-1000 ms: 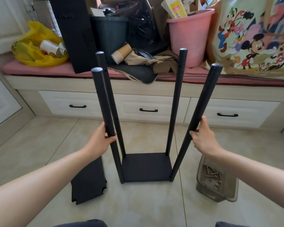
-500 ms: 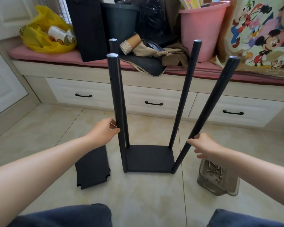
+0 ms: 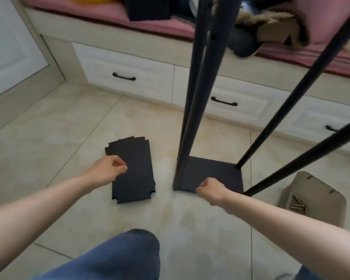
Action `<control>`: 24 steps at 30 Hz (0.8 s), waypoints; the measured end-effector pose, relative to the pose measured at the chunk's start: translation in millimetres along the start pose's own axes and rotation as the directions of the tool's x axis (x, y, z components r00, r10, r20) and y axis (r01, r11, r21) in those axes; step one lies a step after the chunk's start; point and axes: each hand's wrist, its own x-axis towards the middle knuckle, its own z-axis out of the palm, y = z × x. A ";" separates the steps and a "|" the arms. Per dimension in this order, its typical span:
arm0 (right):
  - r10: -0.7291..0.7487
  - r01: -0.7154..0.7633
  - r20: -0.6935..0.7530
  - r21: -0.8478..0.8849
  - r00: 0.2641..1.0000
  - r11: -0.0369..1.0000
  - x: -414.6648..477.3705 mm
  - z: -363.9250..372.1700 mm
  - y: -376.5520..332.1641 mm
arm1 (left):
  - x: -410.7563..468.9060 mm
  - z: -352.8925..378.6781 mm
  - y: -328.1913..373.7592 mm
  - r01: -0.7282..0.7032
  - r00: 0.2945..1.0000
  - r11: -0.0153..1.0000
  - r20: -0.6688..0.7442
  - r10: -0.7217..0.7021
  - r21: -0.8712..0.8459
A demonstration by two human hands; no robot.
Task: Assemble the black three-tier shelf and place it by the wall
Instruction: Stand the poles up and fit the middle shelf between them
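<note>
Hovering low, left hand (image 3: 109, 171) curls closed fingers (image 3: 118, 164) over loose boards (image 3: 134, 156), right hand (image 3: 209, 188) fisted over base shelf (image 3: 213, 168).

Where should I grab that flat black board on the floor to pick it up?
The black boards lie flat on the tile, so the edges give little to pinch. Probably best to hook fingertips into the cut-out at the near left corner, coming from the left, where the left hand hovers. The poles stand close on the right side.
</note>
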 end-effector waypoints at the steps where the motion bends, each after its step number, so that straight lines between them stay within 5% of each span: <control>1: -0.001 0.001 0.019 0.001 1.000 1.000 8.4 11.7 -4.2 | 5.0 3.9 -12.0 0.032 0.999 0.999 0.002 -0.032 -0.033; 12: 0.020 -0.040 0.184 0.104 0.983 0.994 86.2 118.5 -31.9 | 39.1 70.5 -101.0 0.315 0.949 0.945 0.041 -0.313 -0.085; 18: 0.093 -0.158 0.265 0.238 0.960 0.958 113.9 152.3 -45.4 | 47.8 90.0 -119.1 0.481 0.876 0.799 0.150 -0.459 -0.360; 24: 0.158 -0.294 0.307 0.469 0.938 0.833 122.8 160.4 -52.2 | 48.3 92.6 -115.5 0.477 0.864 0.670 0.161 -0.477 -0.569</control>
